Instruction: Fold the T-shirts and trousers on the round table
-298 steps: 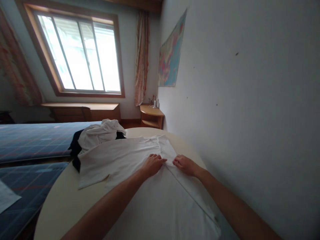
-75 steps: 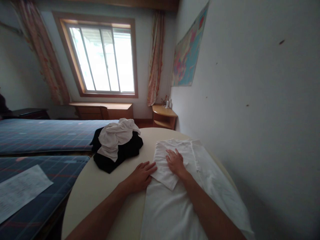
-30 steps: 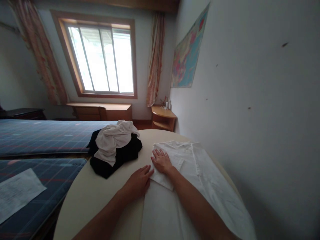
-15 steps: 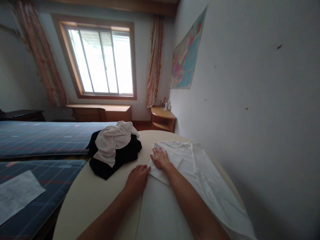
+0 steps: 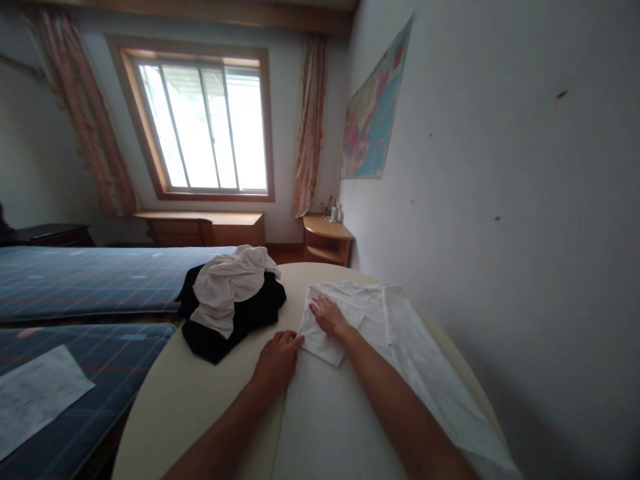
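A white shirt (image 5: 330,413) lies spread on the round cream table (image 5: 200,400), with one sleeve folded inward across its upper part. My right hand (image 5: 329,317) rests palm down on that folded sleeve, its fingers stretched out and holding nothing. At the shirt's left edge, my left hand (image 5: 277,360) has its fingers bent together and its fingertips on the sleeve's fold, pinching the cloth there. The underside of my left fingers is hidden.
On the table's left lie a crumpled light grey garment (image 5: 227,283) and a black garment (image 5: 215,343) beneath it. Plaid mattresses (image 5: 100,280) stand to the left, with a paper sheet (image 5: 43,393) on the nearer one. A wall (image 5: 500,167) runs close along the right.
My right hand has slid a little to the right over the folded sleeve. My left hand stays at the shirt's left edge. The view has shifted slightly.
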The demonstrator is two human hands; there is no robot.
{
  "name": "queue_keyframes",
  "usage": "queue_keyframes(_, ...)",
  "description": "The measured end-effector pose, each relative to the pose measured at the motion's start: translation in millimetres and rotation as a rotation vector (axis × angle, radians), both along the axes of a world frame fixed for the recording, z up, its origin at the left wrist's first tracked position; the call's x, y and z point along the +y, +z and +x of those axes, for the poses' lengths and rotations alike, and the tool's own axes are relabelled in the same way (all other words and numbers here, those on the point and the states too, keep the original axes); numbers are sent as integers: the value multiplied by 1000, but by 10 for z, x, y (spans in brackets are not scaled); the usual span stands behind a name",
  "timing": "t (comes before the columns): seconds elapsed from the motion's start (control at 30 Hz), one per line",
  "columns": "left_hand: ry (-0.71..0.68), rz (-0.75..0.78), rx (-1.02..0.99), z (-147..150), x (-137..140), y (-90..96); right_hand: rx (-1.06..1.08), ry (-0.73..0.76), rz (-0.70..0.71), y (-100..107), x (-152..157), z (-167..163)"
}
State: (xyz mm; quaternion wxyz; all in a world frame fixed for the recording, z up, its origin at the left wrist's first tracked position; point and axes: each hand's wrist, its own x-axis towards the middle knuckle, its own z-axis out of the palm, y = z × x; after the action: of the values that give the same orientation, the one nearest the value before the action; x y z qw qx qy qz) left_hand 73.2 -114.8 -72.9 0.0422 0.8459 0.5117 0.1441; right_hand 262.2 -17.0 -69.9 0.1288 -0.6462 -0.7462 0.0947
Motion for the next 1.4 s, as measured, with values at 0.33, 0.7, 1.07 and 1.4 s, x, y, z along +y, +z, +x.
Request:
queue_keyframes(0.33, 32, 80, -52, 69, -69, 49, -170, -465, -188, 33, -698, 882)
queue_keyframes(0.7, 95, 163, 13, 99, 5, 20, -116, -439, -278, -42, -505, 843)
queue_keyframes(1.07, 190, 147, -62, 28, 121, -23, -158, -357, -180, -65, -301, 819)
queue_keyframes(1.4, 221, 26, -408, 116, 201, -87, 87, -48, 149, 166, -411, 452)
